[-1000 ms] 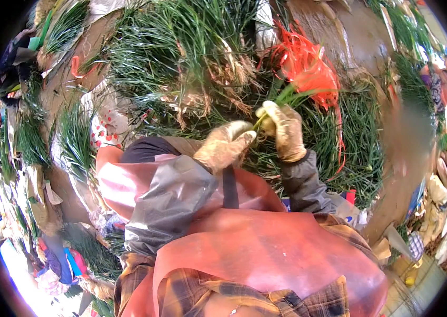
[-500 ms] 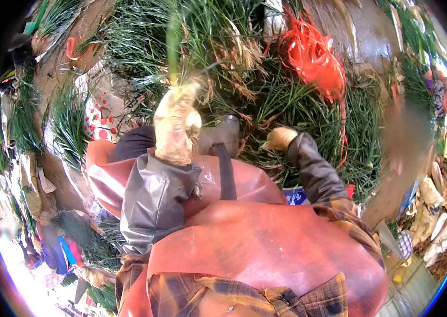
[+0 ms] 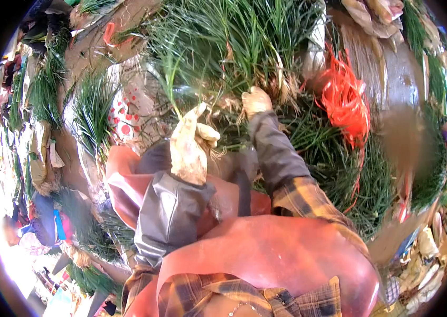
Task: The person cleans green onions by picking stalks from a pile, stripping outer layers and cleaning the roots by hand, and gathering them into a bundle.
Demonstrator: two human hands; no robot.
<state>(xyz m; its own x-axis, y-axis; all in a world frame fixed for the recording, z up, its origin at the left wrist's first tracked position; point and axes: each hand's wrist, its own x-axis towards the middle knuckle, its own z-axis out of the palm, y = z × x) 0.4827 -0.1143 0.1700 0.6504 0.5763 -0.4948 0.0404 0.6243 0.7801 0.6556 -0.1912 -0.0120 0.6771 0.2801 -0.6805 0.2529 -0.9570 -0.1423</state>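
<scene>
My left hand point(image 3: 190, 145), in a pale soiled glove, is wrapped round a few green stalks point(image 3: 170, 79) whose leaves rise above it; pale roots hang by its fingers. Farther forward, my right hand point(image 3: 257, 101), gloved too, has its fingers closed at the root ends of the large heap of long green leafy plants point(image 3: 239, 31). What it grips there is too small to make out. Between and below the hands lie my dark boot and the red apron point(image 3: 265, 238).
A tangle of red plastic strips point(image 3: 346, 100) lies right of the heap, over more loose greens point(image 3: 355, 185). At the left are a red-dotted white bag point(image 3: 128, 113) and another green bunch point(image 3: 94, 103). Wet brown ground shows around them.
My right hand has moved forward and left to the heap's roots. My left hand has shifted slightly right and down with its stalks. The whole view has swung, moving the surroundings right.
</scene>
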